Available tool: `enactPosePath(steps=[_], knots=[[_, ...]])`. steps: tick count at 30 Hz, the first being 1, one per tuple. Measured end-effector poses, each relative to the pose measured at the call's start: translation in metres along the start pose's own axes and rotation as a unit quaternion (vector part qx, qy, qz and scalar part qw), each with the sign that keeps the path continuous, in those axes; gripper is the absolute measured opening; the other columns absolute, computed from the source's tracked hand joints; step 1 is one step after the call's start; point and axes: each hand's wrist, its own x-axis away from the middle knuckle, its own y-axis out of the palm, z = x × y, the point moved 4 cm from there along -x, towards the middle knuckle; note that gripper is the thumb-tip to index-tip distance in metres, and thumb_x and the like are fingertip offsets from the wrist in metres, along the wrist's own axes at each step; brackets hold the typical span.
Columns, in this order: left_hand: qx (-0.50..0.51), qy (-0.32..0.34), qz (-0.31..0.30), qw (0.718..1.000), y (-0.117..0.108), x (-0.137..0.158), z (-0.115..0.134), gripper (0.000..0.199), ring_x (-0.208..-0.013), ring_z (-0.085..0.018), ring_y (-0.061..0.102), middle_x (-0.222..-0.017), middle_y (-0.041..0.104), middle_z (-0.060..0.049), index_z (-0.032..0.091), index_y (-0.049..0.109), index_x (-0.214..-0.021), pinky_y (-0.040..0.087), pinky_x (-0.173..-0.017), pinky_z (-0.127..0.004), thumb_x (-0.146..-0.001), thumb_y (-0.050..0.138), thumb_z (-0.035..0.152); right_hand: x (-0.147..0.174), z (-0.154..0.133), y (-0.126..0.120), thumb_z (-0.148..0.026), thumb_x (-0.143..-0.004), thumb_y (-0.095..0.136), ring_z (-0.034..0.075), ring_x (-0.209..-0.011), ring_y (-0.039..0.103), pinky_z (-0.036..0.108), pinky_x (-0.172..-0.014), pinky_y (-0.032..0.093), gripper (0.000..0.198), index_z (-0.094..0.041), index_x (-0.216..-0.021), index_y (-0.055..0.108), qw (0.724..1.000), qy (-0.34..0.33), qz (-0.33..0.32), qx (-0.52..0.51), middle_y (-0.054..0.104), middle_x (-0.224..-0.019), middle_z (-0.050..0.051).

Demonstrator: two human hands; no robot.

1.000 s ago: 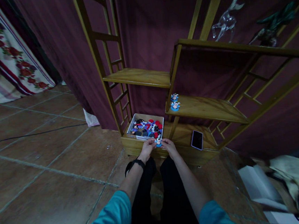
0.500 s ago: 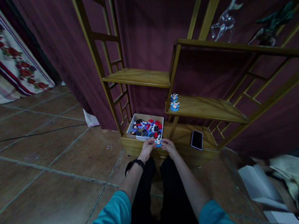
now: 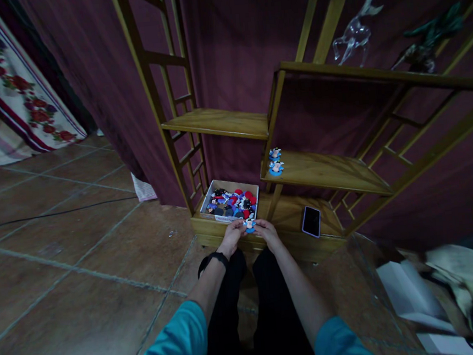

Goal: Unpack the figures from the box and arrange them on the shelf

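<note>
Between my two hands is a small toy figurine with a blue base, held upright just in front of the box. My left hand pinches its left side, and my right hand grips it from the right. Right behind it, an open cardboard box holds a heap of small figures in red, blue, black and white. Two similar blue-based figurines, a front one and a rear one, stand at the left end of the middle shelf.
A phone lies on the low cabinet top right of my hands. On the upper shelf stand a clear glass animal and a dark green ornament. White boxes and pale cloth lie on the floor at right.
Almost nothing differs. The figurine stays between both hands, having shifted very slightly up and to the left in view.
</note>
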Motion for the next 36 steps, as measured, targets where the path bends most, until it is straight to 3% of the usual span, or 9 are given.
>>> enactPosePath(steps=[11,36], knots=[[0.000,-0.028,-0.009,1.000,0.0005,0.0001,-0.0012,0.021,-0.064,-0.011,0.058,-0.075,0.064,-0.005,0.013,0.064,-0.079,0.047,-0.059,-0.021,-0.060,0.072,0.019,-0.0031,0.0029,-0.0046,-0.039,-0.058,0.069,0.015,-0.072,0.061,0.026,-0.065,0.049,0.029,-0.021,-0.080,0.067,0.999,-0.015,0.016,0.041,0.068,-0.082,0.000],[0.018,-0.036,0.002,0.999,0.0012,0.0022,0.0001,0.018,-0.064,-0.011,0.059,-0.075,0.064,-0.005,0.013,0.063,-0.077,0.048,-0.060,-0.022,-0.061,0.072,0.018,-0.0007,0.0007,-0.0044,-0.041,-0.057,0.072,0.013,-0.066,0.062,0.026,-0.064,0.050,0.032,-0.020,-0.080,0.068,1.000,-0.013,0.016,0.013,0.068,-0.077,0.001]])
